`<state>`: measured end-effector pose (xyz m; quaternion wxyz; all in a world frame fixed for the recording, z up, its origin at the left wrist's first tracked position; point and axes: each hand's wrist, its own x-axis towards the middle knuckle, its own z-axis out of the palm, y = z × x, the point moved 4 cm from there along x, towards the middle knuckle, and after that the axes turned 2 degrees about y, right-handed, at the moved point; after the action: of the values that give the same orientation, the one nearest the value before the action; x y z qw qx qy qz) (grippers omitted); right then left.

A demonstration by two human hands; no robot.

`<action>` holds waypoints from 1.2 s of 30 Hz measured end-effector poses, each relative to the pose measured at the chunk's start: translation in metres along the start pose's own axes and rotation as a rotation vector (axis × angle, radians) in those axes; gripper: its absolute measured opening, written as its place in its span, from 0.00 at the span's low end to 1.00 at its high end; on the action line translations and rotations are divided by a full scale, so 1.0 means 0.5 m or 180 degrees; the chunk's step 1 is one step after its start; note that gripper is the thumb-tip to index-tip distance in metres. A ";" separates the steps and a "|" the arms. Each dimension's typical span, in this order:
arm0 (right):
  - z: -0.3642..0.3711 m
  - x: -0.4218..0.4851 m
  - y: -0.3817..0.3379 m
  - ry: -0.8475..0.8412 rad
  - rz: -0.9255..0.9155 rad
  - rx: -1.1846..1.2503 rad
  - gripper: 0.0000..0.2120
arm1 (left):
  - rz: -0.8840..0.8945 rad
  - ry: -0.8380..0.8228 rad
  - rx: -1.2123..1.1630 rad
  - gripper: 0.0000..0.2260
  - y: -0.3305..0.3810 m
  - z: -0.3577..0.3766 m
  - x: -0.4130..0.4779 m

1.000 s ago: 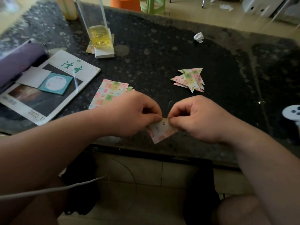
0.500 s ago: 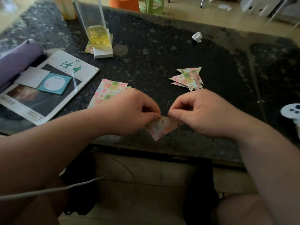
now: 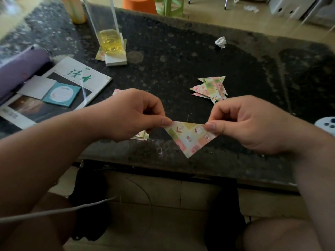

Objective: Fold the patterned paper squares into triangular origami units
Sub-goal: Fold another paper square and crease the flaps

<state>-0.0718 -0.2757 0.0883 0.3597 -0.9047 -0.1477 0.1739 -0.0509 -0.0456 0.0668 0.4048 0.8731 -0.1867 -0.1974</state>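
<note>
1. The folded paper triangle [image 3: 188, 137] was pinched at both upper corners, by the left grip [image 3: 132, 115] and the right grip [image 3: 250, 124], apex pointed down.
2. It was held over the near edge of the bench [image 3: 172, 57].
3. Finished triangles [image 3: 210, 88] were piled beyond the right grip; unfolded squares [image 3: 142, 136] were glimpsed under the left.

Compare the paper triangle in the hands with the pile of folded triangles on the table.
The held triangle is pinched at its upper corners by the left hand and right hand; the pile lies untouched on the table. The held triangle is one piece, apex pointing down; the pile is several overlapping pieces. Both share the pastel patchwork pattern.
</note>
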 end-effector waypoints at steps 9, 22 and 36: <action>-0.001 -0.006 -0.001 -0.0079 0.0248 0.0325 0.21 | -0.0053 0.0193 -0.1015 0.14 -0.020 -0.013 0.005; 0.043 0.017 0.024 0.0494 0.0530 0.0954 0.21 | -0.1276 -0.0506 -0.3746 0.05 -0.014 0.142 -0.013; 0.064 0.016 0.020 0.0107 0.0609 0.0569 0.12 | -0.1244 0.0230 -0.3241 0.07 -0.039 0.122 0.013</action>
<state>-0.0766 -0.2603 0.0576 0.4231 -0.8818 -0.0385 0.2047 -0.0722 -0.0755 0.0138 0.7383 0.5914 0.1123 -0.3043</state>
